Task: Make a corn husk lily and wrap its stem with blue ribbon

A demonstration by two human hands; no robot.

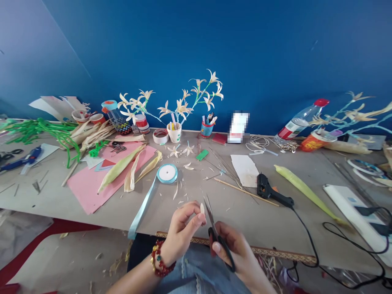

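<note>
Between its thumb and fingers my left hand [185,224] pinches a small pale petal-shaped piece [202,209], pointing up. My right hand [234,247] grips black-handled scissors [214,228]. Their blades [209,210] point upward, slightly parted, just right of the pale piece; whether they touch it I cannot tell. Both hands are over the table's front edge. Beyond them, a roll of light blue ribbon [167,174] lies flat, its loose end hanging over the edge. Pale scraps [188,167] and two loose husk-coloured flowers [174,151] lie on the table past the roll.
A black glue gun [271,192] with a trailing cord, a corn husk [301,188] and a white power strip [352,212] lie at the right. Pink paper [87,192] with husks is at the left. Cups holding flower stems, a bottle [297,122] and a pen holder [207,130] line the wall.
</note>
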